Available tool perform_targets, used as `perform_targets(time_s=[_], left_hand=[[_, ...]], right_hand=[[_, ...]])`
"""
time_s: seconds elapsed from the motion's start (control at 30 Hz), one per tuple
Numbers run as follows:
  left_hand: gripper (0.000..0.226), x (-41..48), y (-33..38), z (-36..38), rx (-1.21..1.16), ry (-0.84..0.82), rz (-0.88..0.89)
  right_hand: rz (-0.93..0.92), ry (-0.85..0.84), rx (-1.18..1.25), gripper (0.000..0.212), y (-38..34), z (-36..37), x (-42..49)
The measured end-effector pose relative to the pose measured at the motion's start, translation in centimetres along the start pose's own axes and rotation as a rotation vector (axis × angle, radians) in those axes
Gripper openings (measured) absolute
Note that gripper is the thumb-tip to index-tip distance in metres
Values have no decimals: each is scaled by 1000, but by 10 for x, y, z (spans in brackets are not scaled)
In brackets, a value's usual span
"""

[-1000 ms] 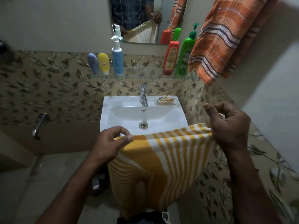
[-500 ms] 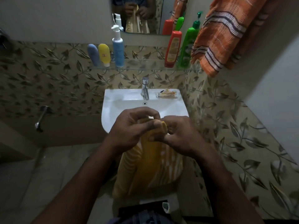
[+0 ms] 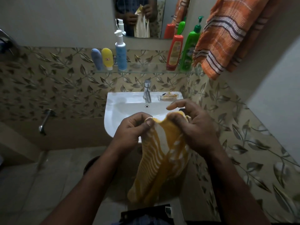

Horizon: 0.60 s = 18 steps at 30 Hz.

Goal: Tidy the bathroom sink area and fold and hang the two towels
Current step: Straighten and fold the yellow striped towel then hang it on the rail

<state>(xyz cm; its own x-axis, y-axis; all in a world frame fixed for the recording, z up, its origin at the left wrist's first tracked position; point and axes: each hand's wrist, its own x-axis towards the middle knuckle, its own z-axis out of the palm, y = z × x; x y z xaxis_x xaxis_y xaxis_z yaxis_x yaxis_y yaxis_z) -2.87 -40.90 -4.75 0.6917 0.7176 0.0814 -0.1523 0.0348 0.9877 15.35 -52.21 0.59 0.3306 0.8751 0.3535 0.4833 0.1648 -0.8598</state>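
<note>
Now both hands pinch it: left hand (image 3: 129,129) and right hand (image 3: 191,127) grip the yellow-and-white striped cloth towel's (image 3: 159,161) top edge, towel hanging between them.

Dim, grainy wide-angle view, edges bowed, lower corners perhaps slightly blurred.

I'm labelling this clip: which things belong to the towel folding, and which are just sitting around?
In the job: yellow striped towel, pinched by left hand and right hand; orange towel, hanging at upper right.
Just there: green bottle, red bottle, blue pump bottle, tap, sink, mirror.
</note>
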Motion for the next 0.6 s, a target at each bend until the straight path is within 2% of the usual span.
perform_targets(time_s=[0.07, 0.13, 0.23, 0.3, 0.4, 0.53, 0.6], left_hand=[[15, 4, 8, 2, 45, -15, 48], [17, 9, 15, 7, 105, -46, 92], [17, 13, 22, 14, 70, -38, 110], [22, 15, 26, 17, 34, -46, 48], [33, 20, 33, 17, 37, -142, -50], [19, 28, 46, 12, 26, -122, -28], [15, 34, 58, 12, 0, -70, 15]], right_hand=[[23, -70, -129, 39, 0, 7, -1], [-39, -101, -244, 45, -2, 15, -1], [-88, -3, -199, 40, -5, 13, 4], [-110, 44, -164, 31, -6, 8, 9], [-152, 107, -175, 20, -7, 1, 19], [-138, 224, -29, 11, -13, -12, 33], [-151, 207, 11, 4, -21, -16, 40]])
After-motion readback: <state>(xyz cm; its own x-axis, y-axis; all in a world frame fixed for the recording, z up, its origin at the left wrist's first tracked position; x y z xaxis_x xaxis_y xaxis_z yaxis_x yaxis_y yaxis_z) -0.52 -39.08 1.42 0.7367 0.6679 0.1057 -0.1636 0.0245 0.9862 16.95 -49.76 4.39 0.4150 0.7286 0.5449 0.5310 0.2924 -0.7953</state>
